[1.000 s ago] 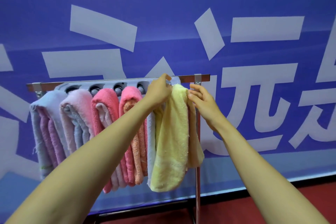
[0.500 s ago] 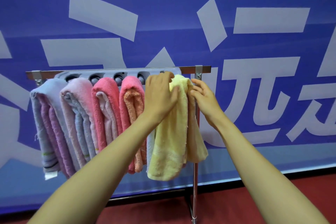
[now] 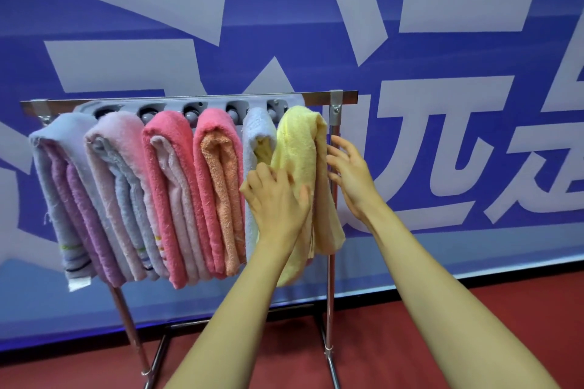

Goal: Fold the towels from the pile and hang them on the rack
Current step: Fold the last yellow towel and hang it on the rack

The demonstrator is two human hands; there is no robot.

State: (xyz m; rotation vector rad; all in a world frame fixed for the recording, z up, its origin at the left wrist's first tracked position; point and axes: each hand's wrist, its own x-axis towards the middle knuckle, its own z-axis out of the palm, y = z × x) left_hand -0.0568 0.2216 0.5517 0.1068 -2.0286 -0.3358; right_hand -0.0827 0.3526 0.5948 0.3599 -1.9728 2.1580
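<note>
Your left hand (image 3: 278, 202) lies flat on the yellow towel (image 3: 297, 136), right hand (image 3: 350, 174) open beside it; stroking downward could drag it off the rack (image 3: 189, 97).

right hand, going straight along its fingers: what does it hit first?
Most likely the yellow towel, at its right edge: the right hand has open fingers aimed up and left, tips almost at it. The rack upright runs right there too; depth is unclear, so it may brush that first.

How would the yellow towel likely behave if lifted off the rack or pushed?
Probably floppy: the yellow towel drapes limply over the rack. Its fluffy pile looks grippy, unlikely to slip. A push would likely just sway it.
</note>
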